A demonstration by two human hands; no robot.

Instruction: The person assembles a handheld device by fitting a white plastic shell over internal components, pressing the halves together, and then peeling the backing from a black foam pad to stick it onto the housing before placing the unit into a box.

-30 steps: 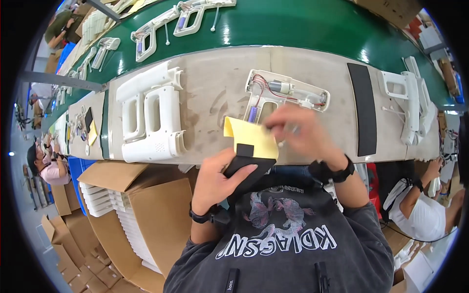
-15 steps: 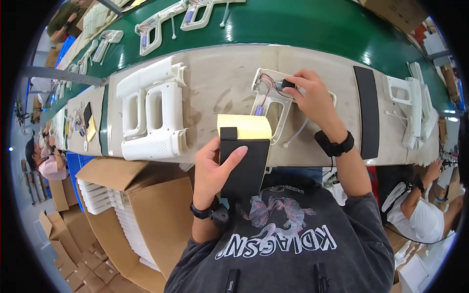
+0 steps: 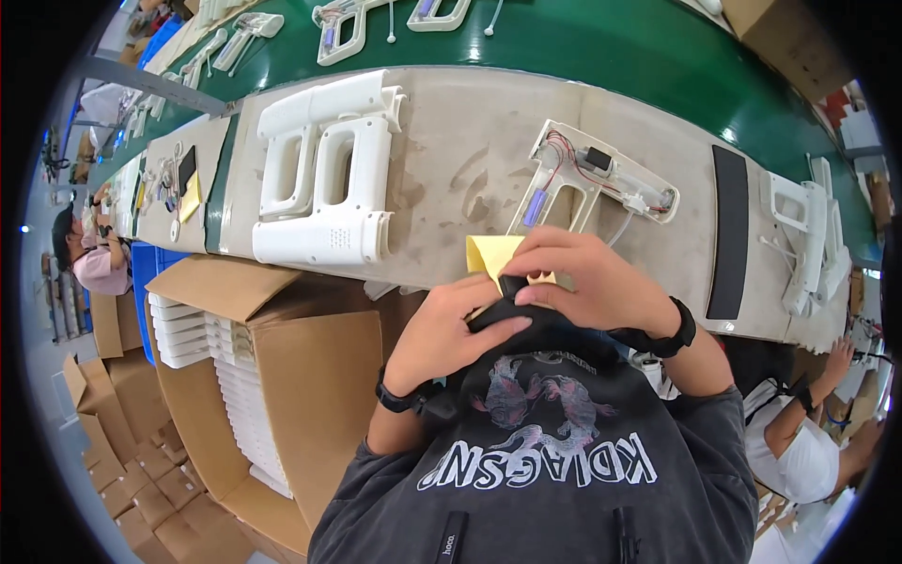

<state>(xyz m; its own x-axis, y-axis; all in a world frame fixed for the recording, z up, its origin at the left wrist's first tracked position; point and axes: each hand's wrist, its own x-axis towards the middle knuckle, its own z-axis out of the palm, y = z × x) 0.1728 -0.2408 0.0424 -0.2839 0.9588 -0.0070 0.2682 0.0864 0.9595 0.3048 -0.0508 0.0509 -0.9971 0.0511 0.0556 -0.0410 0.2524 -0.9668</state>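
1. The left hand is clamped, thumb against fingers, on a black sheet just off the near edge of the workbench. Much of the sheet is covered by the hand, and its lower outline is hard to part from the dark shirt behind.
2. The right hand is close beside the left, thumb and fingertips closed on a small black piece. Whether the piece is free of the yellow sheet cannot be told; that sheet curls up, partly hidden by the fingers.
3. Beyond the hands, nearer the bench's far edge than they are, lies an open white housing. The lower end of its handle disappears behind the right hand and yellow sheet. A black patch sits inside; what lies beneath it is hidden. Red wires and a purple cell show clearly.
4. Toward the bench's left end rest white shells; toward its right end, a long black strip.
5. Past the far edge, more open housings are cut off by the upper border. At lower right, another person is cut by the dark rim.
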